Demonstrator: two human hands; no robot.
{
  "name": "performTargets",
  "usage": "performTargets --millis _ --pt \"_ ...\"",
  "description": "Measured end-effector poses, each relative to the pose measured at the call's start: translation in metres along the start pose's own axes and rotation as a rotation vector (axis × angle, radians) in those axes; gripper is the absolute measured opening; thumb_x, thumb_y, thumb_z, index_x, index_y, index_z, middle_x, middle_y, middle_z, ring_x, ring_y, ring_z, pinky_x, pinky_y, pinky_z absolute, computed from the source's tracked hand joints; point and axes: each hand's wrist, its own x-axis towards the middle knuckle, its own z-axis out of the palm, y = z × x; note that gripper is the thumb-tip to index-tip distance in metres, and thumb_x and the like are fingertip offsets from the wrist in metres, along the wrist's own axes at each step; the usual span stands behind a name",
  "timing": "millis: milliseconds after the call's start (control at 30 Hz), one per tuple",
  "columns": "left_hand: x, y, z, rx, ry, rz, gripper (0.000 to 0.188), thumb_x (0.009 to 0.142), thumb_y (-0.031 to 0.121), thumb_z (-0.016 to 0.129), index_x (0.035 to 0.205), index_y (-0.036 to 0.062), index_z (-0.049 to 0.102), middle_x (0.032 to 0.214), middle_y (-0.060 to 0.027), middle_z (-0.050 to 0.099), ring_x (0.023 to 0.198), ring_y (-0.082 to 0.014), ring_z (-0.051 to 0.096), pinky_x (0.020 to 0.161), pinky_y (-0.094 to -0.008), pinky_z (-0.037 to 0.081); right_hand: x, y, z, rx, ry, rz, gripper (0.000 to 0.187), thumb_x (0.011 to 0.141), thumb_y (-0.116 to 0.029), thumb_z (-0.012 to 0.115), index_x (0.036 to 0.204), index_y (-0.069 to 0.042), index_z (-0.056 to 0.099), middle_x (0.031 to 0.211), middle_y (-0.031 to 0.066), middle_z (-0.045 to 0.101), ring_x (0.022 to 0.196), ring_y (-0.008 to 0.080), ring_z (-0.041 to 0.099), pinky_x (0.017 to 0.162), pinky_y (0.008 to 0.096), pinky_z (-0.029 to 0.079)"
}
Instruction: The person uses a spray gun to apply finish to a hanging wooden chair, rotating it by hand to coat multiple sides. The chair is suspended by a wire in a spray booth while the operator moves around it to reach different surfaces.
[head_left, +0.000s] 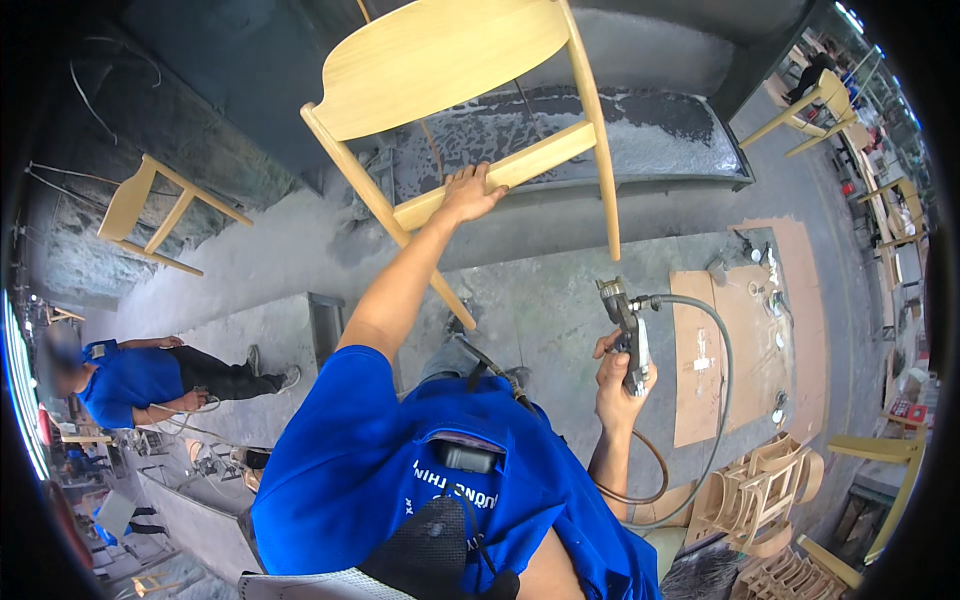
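A pale wooden chair frame (445, 65), with a curved backrest, two legs and a crossbar (545, 160), is suspended in front of me. My left hand (472, 195) is closed over the crossbar left of its middle, the thumb lying along the wood. Lower down and to the right, my right hand (622, 378) is wrapped round the handle of a metal spray gun (628, 325). Its nozzle end points up toward the chair, apart from the wood. A grey hose (722, 370) loops from the gun down to the right, and a brown hose (655, 485) curves below my hand.
Behind the chair stands a spray booth trough (665, 140) with wet, foamy water. Another chair frame (170, 215) hangs at left, near a co-worker (135, 385) in blue. Cardboard (697, 400) lies at right, above stacked wooden parts (765, 490).
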Motion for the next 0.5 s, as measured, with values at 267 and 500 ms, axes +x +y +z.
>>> performTargets --millis 267,500 --pt "0.007 0.000 -0.001 0.048 0.035 -0.101 0.080 0.094 0.057 0.060 0.154 0.0070 0.041 0.149 -0.0210 0.051 0.141 -0.0368 0.045 0.116 -0.0519 0.031 -0.001 -0.035 -0.016 0.153 -0.510 -0.093 0.066 0.093 -0.064 0.067 0.096 0.002 0.067 0.072 0.0054 0.067 0.057 0.0111 0.059 0.054 0.0276 0.046" --pt "-0.001 -0.026 -0.009 0.043 -0.002 -0.149 0.081 0.093 0.056 0.061 0.155 0.0076 0.041 0.153 -0.0193 0.048 0.145 -0.0361 0.041 0.119 -0.0510 0.028 0.025 -0.022 -0.029 0.103 0.015 0.017 0.063 0.103 -0.057 0.056 0.094 0.005 0.062 0.058 0.0016 0.054 0.049 0.0058 0.042 0.048 0.0280 0.034"
